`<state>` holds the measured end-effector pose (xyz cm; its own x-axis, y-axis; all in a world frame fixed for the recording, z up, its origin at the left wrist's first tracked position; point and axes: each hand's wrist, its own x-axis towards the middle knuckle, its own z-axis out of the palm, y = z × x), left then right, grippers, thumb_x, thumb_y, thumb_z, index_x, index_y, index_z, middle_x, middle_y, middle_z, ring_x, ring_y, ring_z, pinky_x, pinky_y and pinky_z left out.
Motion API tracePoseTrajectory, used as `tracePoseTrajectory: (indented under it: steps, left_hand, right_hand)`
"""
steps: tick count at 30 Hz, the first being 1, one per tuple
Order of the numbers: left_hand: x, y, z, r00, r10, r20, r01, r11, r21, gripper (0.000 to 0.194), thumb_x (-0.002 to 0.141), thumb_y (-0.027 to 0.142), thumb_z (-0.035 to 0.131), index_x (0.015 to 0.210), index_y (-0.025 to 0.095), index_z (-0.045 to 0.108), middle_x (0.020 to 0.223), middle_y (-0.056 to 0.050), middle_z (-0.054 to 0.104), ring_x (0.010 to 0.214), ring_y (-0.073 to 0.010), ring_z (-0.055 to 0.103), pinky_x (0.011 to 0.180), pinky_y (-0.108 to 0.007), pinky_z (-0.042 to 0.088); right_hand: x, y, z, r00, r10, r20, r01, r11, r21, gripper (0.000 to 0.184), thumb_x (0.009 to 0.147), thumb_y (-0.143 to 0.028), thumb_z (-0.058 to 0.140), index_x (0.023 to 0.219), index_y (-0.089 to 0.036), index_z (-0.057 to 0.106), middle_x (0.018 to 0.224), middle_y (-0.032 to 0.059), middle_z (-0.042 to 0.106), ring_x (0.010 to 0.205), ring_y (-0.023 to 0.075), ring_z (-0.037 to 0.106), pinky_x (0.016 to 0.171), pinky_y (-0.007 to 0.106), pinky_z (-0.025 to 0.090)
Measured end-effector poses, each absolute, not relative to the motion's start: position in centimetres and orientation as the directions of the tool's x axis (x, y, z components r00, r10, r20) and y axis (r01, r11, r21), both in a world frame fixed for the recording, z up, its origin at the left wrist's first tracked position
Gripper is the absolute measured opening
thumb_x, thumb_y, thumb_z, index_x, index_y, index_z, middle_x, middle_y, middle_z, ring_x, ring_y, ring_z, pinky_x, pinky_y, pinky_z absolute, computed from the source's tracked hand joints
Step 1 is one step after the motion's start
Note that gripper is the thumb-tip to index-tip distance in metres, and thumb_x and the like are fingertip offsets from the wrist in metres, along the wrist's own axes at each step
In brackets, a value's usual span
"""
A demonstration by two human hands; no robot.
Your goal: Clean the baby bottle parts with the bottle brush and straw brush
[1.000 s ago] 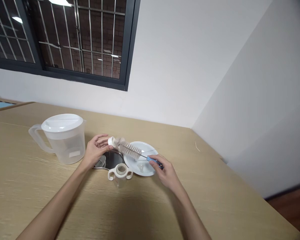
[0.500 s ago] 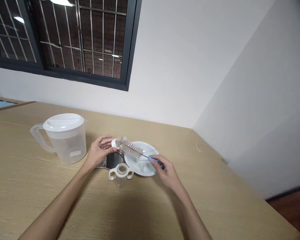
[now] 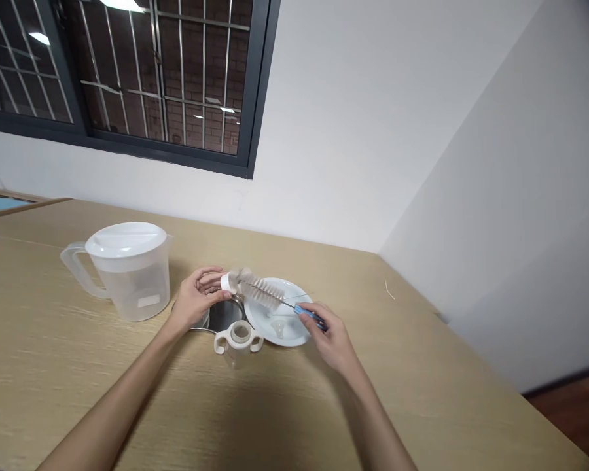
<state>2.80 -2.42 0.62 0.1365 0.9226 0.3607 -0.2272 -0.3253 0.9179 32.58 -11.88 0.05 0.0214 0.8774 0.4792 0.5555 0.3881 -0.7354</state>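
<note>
My left hand (image 3: pixel 196 299) is closed around a small white bottle ring (image 3: pixel 226 282), held between thumb and fingers. My right hand (image 3: pixel 330 333) grips the blue handle of a bottle brush (image 3: pixel 261 292). The brush's pale bristles point left, and their tip meets the white ring. Whether the tip goes inside the ring is hard to see. Beneath the brush lies a pale plate (image 3: pixel 297 335) with a clear bottle nipple (image 3: pixel 278 327) on it. Just in front of my hands, a clear baby bottle (image 3: pixel 239 350) stands upright with a two-handled cream collar.
A lidded translucent jug (image 3: pixel 136 288) stands on the left of the wooden table (image 3: pixel 412 379). Beside my left hand is a round metal dish (image 3: pixel 223 315), partly covered. A thin pale strip (image 3: pixel 389 290) lies to the right. A barred window and white walls are behind.
The brush and my right hand have shifted very slightly to the right. My left hand keeps its hold on the white ring. The other objects stay in place.
</note>
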Motion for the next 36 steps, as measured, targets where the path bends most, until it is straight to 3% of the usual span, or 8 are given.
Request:
tracePoseTrajectory:
  steps: [8,16,29,36]
  left_hand:
    - [2.4,-1.9,0.2,0.149,0.926,0.347,-0.197,-0.317,0.928,0.061,0.059,0.029,0.087,0.111,0.016,0.058,0.097,-0.01,0.075,0.098,-0.0269,0.07,0.089,-0.044,0.057]
    - [1.9,-1.6,0.4,0.137,0.932,0.335,-0.185,-0.308,0.933,0.065,0.06,0.03,0.087,0.116,0.017,0.057,0.102,-0.012,0.074,0.102,-0.0273,0.069,0.091,-0.044,0.055]
    - [1.3,-1.7,0.7,0.226,0.939,0.26,-0.154,-0.229,0.961,0.068,0.066,0.033,0.083,0.124,0.016,0.052,0.097,-0.012,0.076,0.087,-0.0256,0.073,0.083,-0.042,0.057]
    - [1.1,-1.9,1.2,0.213,0.934,0.287,-0.129,-0.264,0.956,0.069,0.062,0.032,0.086,0.121,0.016,0.055,0.099,-0.012,0.075,0.092,-0.0263,0.072,0.089,-0.046,0.055]
  right_hand:
    - [32.7,-11.9,-0.1,-0.042,0.844,0.535,0.623,0.441,-0.646,0.023,0.093,-0.036,0.056,0.106,-0.022,0.069,0.099,0.0076,0.068,0.087,0.0207,0.062,0.069,0.029,0.047]
    - [33.9,-11.7,0.1,0.042,0.83,0.556,0.584,0.432,-0.688,0.022,0.092,-0.037,0.058,0.106,-0.023,0.068,0.108,0.0082,0.067,0.096,0.022,0.062,0.075,0.031,0.049]
    - [33.1,-11.7,-0.5,-0.072,0.798,0.598,0.671,0.482,-0.563,0.02,0.096,-0.031,0.052,0.108,-0.025,0.067,0.103,0.0076,0.066,0.096,0.0218,0.061,0.074,0.031,0.05]
    - [33.7,-11.8,0.1,0.061,0.812,0.581,0.641,0.414,-0.647,0.025,0.094,-0.039,0.053,0.108,-0.022,0.066,0.108,0.0095,0.067,0.097,0.0227,0.062,0.078,0.033,0.05]
